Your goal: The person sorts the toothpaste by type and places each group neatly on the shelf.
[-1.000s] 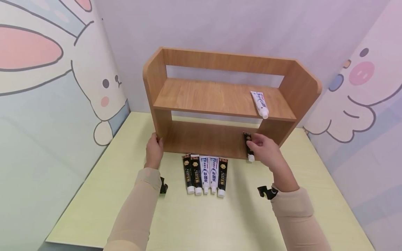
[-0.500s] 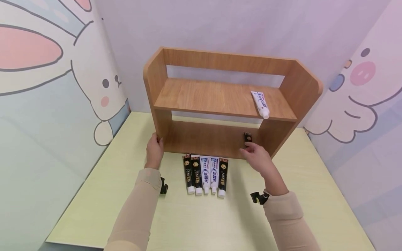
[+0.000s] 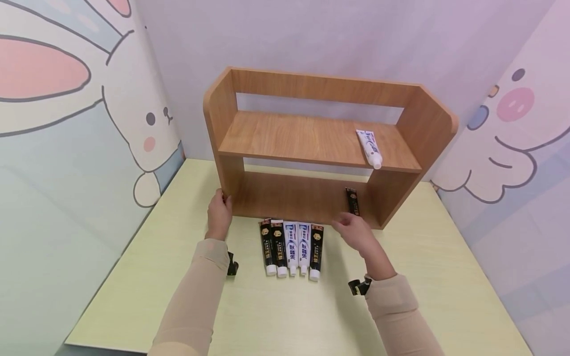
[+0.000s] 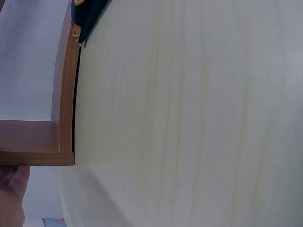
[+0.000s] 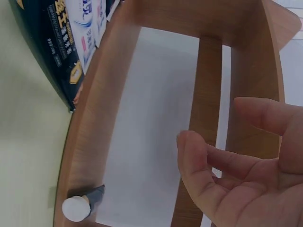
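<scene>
My left hand (image 3: 219, 216) grips the lower left side of the wooden two-tier shelf (image 3: 294, 136); in the left wrist view its thumb (image 4: 20, 180) meets the side panel. Empty, with fingers loosely bent, my right hand (image 3: 356, 232) hovers before the lower tier's right end. Just behind it lies a black toothpaste tube (image 3: 352, 200), its cap hidden by the hand in the head view; the right wrist view shows the white cap (image 5: 75, 208). A white toothpaste tube (image 3: 369, 148) lies on the upper tier at right. Several black and white tubes (image 3: 291, 247) lie side by side before the shelf.
The shelf stands on a pale yellow-green table (image 3: 285, 311), close to the back wall (image 3: 329, 39). Side walls carry cartoon animals. Small black camera mounts (image 3: 359, 287) sit at both wrists.
My right hand has let go of the black toothpaste tube on the lower tier and moved left and toward me. The left hand stays at the shelf's side.
</scene>
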Motion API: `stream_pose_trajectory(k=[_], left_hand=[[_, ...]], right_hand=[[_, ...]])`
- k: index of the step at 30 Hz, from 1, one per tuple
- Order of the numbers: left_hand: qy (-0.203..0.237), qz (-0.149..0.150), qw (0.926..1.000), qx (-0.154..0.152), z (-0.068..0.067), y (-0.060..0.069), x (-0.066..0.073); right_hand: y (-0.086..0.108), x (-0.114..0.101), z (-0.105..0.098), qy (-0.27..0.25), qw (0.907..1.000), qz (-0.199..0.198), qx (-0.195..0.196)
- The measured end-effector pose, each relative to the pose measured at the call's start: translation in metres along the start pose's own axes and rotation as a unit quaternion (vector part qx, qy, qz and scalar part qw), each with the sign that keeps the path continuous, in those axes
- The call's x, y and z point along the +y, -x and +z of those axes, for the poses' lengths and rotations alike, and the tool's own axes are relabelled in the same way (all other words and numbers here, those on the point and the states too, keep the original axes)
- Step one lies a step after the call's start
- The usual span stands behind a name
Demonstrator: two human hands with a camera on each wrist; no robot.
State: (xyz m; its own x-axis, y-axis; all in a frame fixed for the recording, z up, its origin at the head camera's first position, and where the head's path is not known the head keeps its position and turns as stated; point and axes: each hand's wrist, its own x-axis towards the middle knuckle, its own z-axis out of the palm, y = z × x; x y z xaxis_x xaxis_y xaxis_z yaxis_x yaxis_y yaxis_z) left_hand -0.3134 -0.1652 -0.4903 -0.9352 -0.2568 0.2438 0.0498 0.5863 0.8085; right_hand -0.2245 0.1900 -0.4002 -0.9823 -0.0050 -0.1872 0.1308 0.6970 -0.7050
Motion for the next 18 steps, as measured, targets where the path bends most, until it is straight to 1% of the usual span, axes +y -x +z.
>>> stream_pose_trajectory(k=[8,13,18], left_hand=[[0.004,0.006,1.0000,0.000,0.000,0.001,0.000],[0.005,0.010,0.9999,0.000,0.000,0.001,-0.001],[0.006,0.007,1.0000,0.001,0.000,0.000,-0.002]], right_hand=[[-0.003,0.008,0.013,-0.010,0.9999,0.007,-0.010],[-0.007,0.015,0.024,-0.003,0.9999,0.009,-0.010],[-0.011,0.021,0.035,-0.017,0.9997,0.014,-0.008]])
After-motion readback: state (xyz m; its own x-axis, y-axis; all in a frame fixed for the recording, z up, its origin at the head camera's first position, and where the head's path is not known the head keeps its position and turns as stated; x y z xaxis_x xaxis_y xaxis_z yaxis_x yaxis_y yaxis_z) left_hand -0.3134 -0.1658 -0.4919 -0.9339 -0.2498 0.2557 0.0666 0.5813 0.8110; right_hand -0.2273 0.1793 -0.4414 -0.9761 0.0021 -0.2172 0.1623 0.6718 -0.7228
